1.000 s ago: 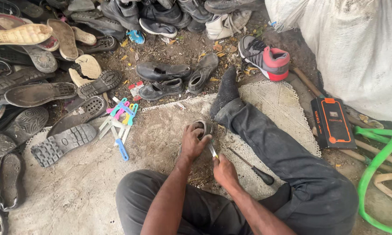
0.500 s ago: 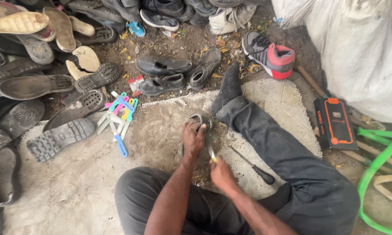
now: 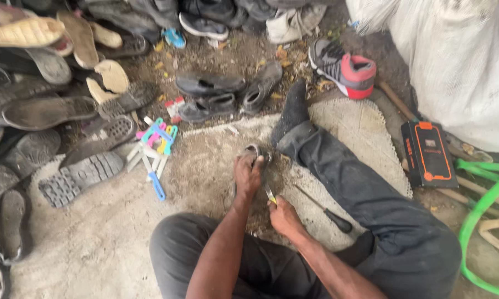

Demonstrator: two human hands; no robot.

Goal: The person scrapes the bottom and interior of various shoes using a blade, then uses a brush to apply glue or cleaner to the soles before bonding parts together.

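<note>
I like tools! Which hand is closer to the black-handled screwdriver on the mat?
Right. The right hand sits just left of the screwdriver; the left hand presses the shoe sole farther away.

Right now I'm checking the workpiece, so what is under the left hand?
The left hand presses on a dark shoe piece on the ground; only its curved far end shows. The rest is covered by the hand.

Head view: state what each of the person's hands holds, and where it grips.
Left hand presses down on a dark shoe, covering its top. Right hand grips a small yellow-handled tool by its lower end.
</note>
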